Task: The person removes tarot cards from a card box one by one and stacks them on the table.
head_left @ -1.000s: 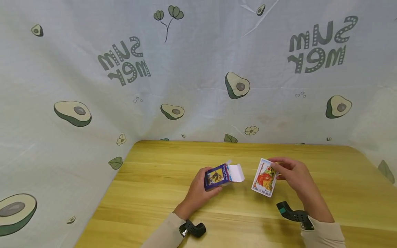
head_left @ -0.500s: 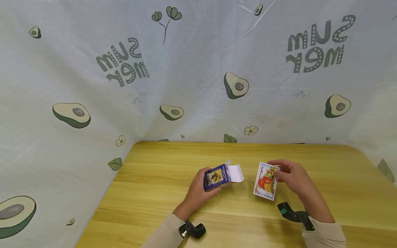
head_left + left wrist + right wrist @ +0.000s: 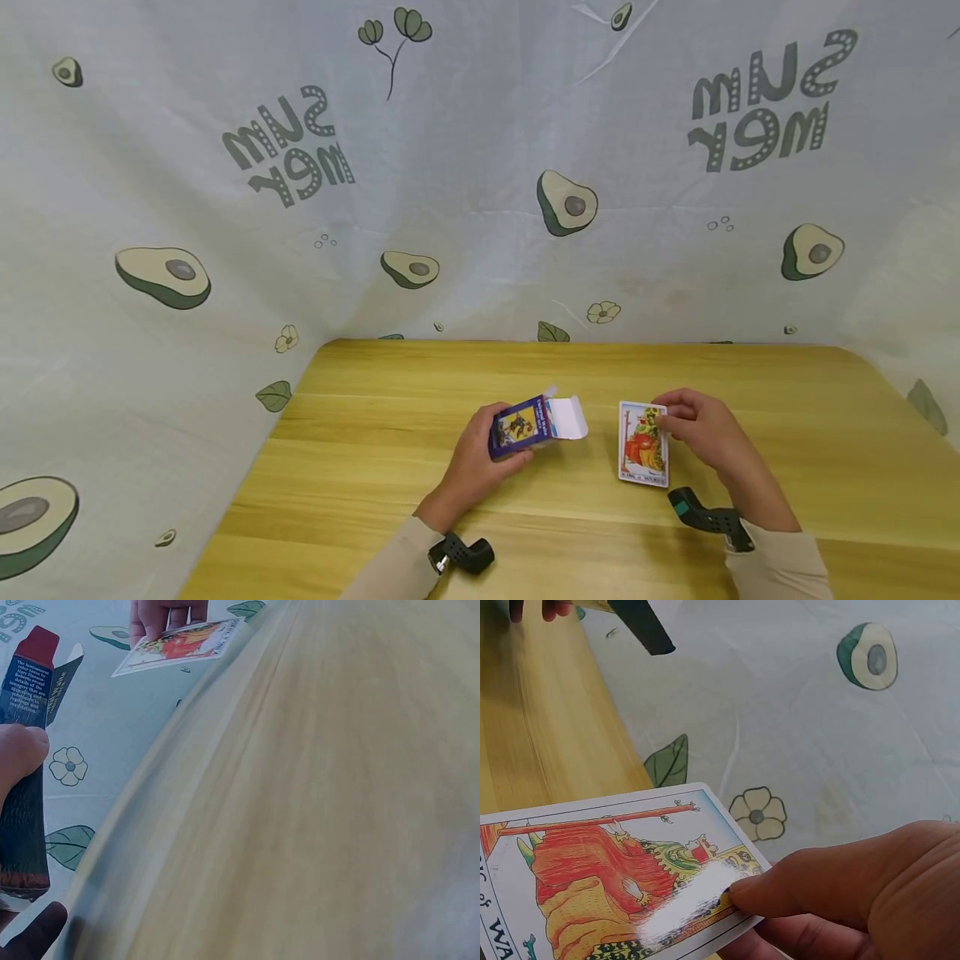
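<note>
My left hand (image 3: 474,467) grips a dark blue card box (image 3: 517,425) by its sides. The box's white end flap (image 3: 567,417) hangs open toward the right, and its picture face points up. To the right of it, my right hand (image 3: 701,425) pinches a tarot card (image 3: 642,444), the King of Wands, at its upper right edge, thumb on top. In the right wrist view the card (image 3: 622,877) lies face up over the fingers, light glaring off it. The left wrist view shows the box's printed narrow side (image 3: 24,690) under the left thumb.
Both hands are over a yellow wood-grain table (image 3: 390,392). A pale cloth printed with avocados (image 3: 567,203) hangs behind and along its left side. A black strapped device sits on each wrist, the right one (image 3: 705,512) just below the card.
The right hand has lowered the card slightly toward me and turned it from tilted to nearly straight. The left hand and box have stayed almost in place.
</note>
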Demonstrator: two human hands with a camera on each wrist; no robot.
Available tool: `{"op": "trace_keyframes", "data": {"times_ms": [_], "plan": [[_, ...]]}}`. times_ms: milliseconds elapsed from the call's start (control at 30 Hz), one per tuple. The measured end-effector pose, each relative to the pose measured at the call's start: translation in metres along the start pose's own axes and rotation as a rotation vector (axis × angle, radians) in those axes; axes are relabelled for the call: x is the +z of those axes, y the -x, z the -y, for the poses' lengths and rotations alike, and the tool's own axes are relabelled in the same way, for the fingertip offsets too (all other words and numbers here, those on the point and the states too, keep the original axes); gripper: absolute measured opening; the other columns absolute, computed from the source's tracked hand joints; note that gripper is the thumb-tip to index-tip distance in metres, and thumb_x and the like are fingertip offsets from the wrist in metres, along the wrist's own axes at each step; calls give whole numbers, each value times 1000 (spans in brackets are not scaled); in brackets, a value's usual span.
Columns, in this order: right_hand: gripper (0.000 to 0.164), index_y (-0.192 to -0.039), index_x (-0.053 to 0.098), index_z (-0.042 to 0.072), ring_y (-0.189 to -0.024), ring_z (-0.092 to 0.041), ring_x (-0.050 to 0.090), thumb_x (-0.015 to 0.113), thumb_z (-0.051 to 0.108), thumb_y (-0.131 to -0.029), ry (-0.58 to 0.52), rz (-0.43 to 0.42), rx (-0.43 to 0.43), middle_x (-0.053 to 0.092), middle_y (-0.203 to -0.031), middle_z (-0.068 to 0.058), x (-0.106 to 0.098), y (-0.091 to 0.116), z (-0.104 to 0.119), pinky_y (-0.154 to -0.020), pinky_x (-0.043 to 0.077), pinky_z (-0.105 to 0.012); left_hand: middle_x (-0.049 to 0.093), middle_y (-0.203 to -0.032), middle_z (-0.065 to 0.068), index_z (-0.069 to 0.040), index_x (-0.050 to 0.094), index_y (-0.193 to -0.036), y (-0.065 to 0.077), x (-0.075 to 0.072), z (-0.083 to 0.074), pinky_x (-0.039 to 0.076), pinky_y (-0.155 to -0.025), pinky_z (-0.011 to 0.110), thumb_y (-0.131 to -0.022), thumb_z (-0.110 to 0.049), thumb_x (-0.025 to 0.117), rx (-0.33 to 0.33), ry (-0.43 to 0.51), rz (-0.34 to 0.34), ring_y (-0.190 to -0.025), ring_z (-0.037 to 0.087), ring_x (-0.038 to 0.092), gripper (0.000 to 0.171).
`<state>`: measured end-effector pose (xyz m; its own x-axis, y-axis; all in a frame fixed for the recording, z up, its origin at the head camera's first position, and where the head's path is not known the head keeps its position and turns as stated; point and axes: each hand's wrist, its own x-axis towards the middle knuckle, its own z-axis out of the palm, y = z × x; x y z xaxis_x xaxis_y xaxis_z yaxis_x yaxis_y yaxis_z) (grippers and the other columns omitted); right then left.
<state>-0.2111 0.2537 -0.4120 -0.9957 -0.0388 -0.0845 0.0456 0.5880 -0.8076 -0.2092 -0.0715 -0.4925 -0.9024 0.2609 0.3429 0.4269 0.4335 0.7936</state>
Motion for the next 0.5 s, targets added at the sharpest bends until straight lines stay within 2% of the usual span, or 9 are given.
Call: {"op": "trace_keyframes", "data": {"times_ms": [500], "plan": [[30,-117,56,-8,-86,-26,53,61,9,-92,13,-8,23,61,-98,-15,8,-8,-15,-66,47,-28,48,-128,-5,-24,49,-136,-1,0,3,43,-89,34,-80,-47,75,60,-54,-24,-109,12,44,66]]}}
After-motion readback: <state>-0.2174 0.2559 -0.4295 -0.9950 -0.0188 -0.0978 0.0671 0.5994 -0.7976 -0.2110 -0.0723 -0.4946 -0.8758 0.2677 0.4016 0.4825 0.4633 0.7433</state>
